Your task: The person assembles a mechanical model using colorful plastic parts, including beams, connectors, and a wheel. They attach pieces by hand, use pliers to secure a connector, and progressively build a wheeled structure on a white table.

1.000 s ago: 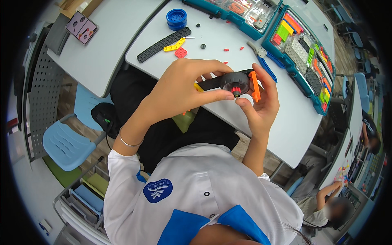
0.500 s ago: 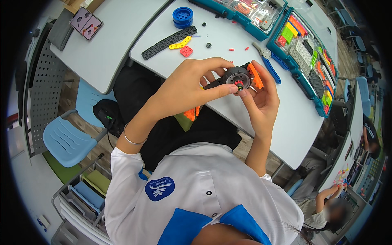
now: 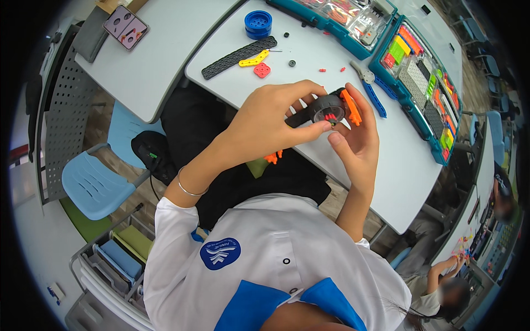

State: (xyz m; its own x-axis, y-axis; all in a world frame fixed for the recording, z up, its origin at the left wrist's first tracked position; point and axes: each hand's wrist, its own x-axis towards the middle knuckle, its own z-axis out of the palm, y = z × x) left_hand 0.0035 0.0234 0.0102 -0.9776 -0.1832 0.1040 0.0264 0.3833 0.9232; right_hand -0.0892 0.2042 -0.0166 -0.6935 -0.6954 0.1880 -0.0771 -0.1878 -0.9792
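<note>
Left hand: the left hand (image 3: pixel 270 118) was closed round the near side of a small round grey plastic wheel (image 3: pixel 327 108) on a black arm, fingertips pinching its rim.
Right hand: the right hand (image 3: pixel 356 144) cupped the same piece from below, fingers curled up behind an orange plastic bracket (image 3: pixel 351 107) fixed beside the wheel.
Where the piece was: held in the air between both hands, just above the near edge of the pale grey desk (image 3: pixel 386 165), not resting on it.
Change: over the last second the hands had barely shifted; the left thumb had slid closer over the wheel's red centre, and the view had tilted a little.
Meaning: the work looked like fine fitting at the hub, not a fresh pick-up.
Lying untouched: a long black perforated strip (image 3: pixel 238 57), a yellow link (image 3: pixel 254 58), a blue round cap (image 3: pixel 258 23) and blue-handled pliers (image 3: pixel 371 88).
Beyond: teal parts trays (image 3: pixel 381 49).
</note>
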